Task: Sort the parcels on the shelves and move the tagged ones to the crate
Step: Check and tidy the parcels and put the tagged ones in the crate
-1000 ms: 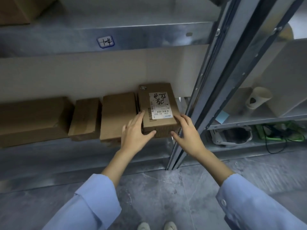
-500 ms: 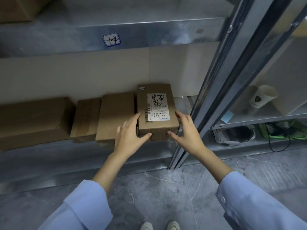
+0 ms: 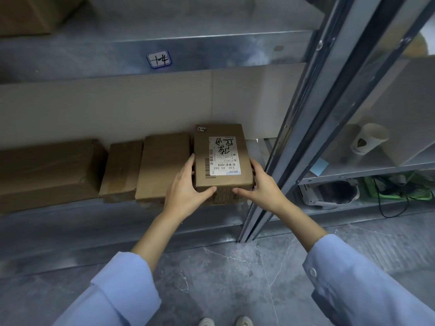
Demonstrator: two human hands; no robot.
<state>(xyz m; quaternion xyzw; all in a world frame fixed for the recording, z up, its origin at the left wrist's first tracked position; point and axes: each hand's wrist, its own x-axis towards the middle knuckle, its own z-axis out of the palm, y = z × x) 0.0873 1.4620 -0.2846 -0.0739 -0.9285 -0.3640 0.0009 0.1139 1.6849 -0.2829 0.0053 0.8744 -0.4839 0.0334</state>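
A brown cardboard parcel point(image 3: 223, 175) with a white shipping label and a small tag at its back corner sits at the right end of the low metal shelf point(image 3: 117, 222). My left hand point(image 3: 186, 187) grips its left side, thumb curled onto the front face. My right hand point(image 3: 261, 187) grips its right side, thumb on the front face too. To its left lie three plain brown parcels: one flat against it point(image 3: 162, 165), a narrower one point(image 3: 122, 170), and a large one point(image 3: 44, 172). No crate is in view.
A metal upright post point(image 3: 303, 128) stands just right of the parcel. The shelf above point(image 3: 211, 48) carries a handwritten label and a box at its far left. Beyond the post are a paper cup point(image 3: 367, 140), cables and a white device. Grey marble floor lies below.
Both hands have slid further along the parcel's sides and closed on it. The parcel stays at the shelf's right end; the camera has shifted slightly.
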